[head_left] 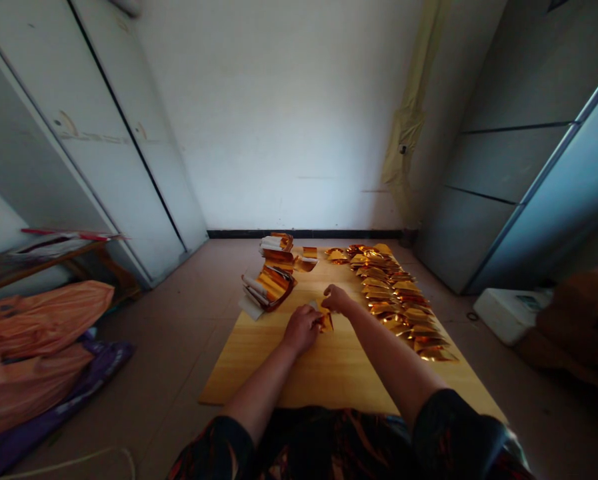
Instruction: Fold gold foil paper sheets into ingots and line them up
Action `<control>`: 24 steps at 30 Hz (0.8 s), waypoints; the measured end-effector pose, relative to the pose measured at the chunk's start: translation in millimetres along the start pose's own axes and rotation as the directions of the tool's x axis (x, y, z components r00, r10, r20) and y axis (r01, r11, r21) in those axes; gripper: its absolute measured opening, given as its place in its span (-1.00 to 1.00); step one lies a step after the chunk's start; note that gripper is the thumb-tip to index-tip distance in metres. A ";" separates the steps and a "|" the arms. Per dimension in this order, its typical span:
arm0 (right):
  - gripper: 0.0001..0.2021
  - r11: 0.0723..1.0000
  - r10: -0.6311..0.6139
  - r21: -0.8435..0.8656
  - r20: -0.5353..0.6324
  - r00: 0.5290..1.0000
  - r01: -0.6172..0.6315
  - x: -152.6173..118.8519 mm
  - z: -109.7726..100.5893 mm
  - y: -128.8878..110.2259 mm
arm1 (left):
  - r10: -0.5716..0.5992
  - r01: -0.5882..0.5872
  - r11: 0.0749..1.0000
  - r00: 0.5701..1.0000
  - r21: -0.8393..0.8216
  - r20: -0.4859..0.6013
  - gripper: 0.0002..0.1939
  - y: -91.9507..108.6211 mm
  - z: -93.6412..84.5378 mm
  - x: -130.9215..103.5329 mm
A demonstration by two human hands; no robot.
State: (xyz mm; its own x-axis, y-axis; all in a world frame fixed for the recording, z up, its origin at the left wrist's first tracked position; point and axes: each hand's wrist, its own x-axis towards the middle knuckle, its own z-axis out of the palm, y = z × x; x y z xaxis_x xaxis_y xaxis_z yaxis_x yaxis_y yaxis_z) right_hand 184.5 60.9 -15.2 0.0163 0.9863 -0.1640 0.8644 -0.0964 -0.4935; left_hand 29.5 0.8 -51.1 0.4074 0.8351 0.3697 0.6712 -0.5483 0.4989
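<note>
Over the middle of the wooden table, my left hand [303, 327] is closed on a small sheet of gold foil paper [326, 323], partly folded, with a pale side showing at its top. My right hand [336, 299] is just above and to the right of that sheet, its fingers curled together; what they pinch, if anything, is too small to make out. Left of my hands lie loose stacks of gold foil paper [273, 283] with white backs, curled upward. Along the right side run rows of folded gold foil pieces [393, 293], overlapping one another.
The low wooden table [259, 367] stands before a white wall [289, 120]. Grey cabinets [123, 133] rise at the left, a refrigerator [509, 153] at the right. Orange plastic bags [33, 347] lie on the left floor, and a white box [506, 313] sits to the right.
</note>
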 end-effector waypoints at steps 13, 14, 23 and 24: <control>-0.46 0.777 -0.549 0.351 -0.027 0.835 0.522 -57.9 0.6 44.3 | 0.007 -0.010 0.998 0.999 0.060 0.047 -0.80 5.0 -8.1 1.9; -0.53 0.762 -0.591 0.291 -0.054 0.805 0.579 -58.7 0.9 44.2 | 0.020 -0.023 0.997 0.999 0.072 0.047 -0.80 4.8 -8.4 1.3; -0.79 0.724 -0.686 -0.177 -0.072 0.724 0.667 -72.2 -0.6 50.1 | 0.194 -0.209 0.962 0.976 0.177 0.095 -0.73 7.0 -14.8 -12.3; -0.80 0.720 -0.688 -0.210 -0.093 0.720 0.661 -73.0 -0.3 50.0 | 0.206 -0.224 0.957 0.973 0.186 0.107 -0.71 7.2 -15.9 -13.9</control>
State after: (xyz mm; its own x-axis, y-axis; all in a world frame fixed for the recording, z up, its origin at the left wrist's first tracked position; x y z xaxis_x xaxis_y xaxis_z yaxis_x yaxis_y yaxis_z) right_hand 226.7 -15.9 -27.6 -0.5361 0.7886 0.3013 0.7387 0.6109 -0.2847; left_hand 18.9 -15.4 -40.2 0.6012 0.7038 0.3783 0.6665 -0.7029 0.2485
